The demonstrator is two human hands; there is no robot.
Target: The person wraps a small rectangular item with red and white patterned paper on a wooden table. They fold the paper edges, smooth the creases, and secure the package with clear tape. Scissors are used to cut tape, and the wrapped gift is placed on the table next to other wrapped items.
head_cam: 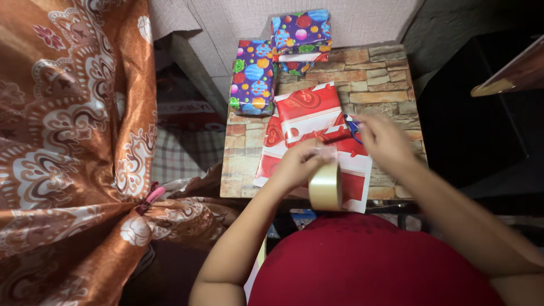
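Tan roll of packing tape (325, 187), ring-shaped, held upright on edge over the near side of the small table with a brick-pattern top (374, 79). Left hand (300, 164) clenched around the roll's upper part, fingers curled over its rim. Right hand (384, 139) just beyond and to the right, fingers bent, blurred; touching or gripping blue-handled scissors (352, 127) at the fingertips, exact hold not clear. Only the handle end of the scissors showing.

Under both hands: red wrapping paper with white heart pattern (309, 110), partly folded around a flat parcel, one sheet edge hanging over the near table edge. Roll directly above this paper, near its lower right corner.

At the far side of the table, against the pale wall: purple wrapped box with coloured balloon print (253, 76), lying flat at the left corner. Second purple balloon-print box (301, 31) just to its right, stacked on something, tilted slightly.

Left of the table: orange satin curtain with white floral print (68, 141), gathered low down by a pink clip (152, 196). Red garment at bottom centre.
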